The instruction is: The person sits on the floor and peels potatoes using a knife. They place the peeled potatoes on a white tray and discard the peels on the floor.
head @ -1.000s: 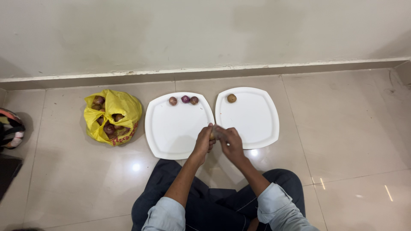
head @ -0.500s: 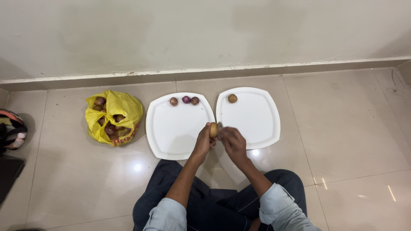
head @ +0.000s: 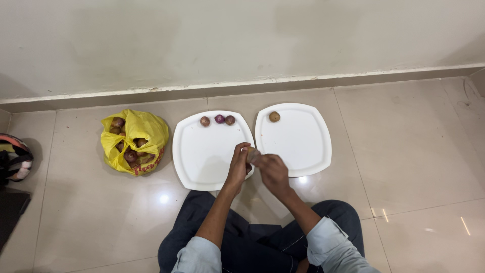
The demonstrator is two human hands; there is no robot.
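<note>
Head view, looking down at your lap and the tiled floor (head: 404, 151). Your left hand (head: 238, 167) and right hand (head: 273, 169) meet just above the near edges of two white plates. Between them you hold a small brownish potato (head: 252, 153): the fingers of the left hand are curled around it from the left, and the fingers of the right hand close on it from the right. Whether the right hand also grips a tool cannot be told. The potato sits over the gap between the plates, at the near right corner of the left plate (head: 202, 162).

On the far edge of the left plate lie three small round items in a row: a brownish onion (head: 204, 121), a purple onion (head: 219, 119) and a reddish onion (head: 230, 120), close together. On the far edge of the right plate (head: 303, 146) lies a single potato on the plate (head: 274, 117), well apart from the hands.

To the left of the plates, on the floor, stands an open yellow plastic bag (head: 136, 139) filled with more onions and potatoes. Your dark trousers (head: 252, 242) and light blue sleeves (head: 331, 242) fill the lower edge.
</note>
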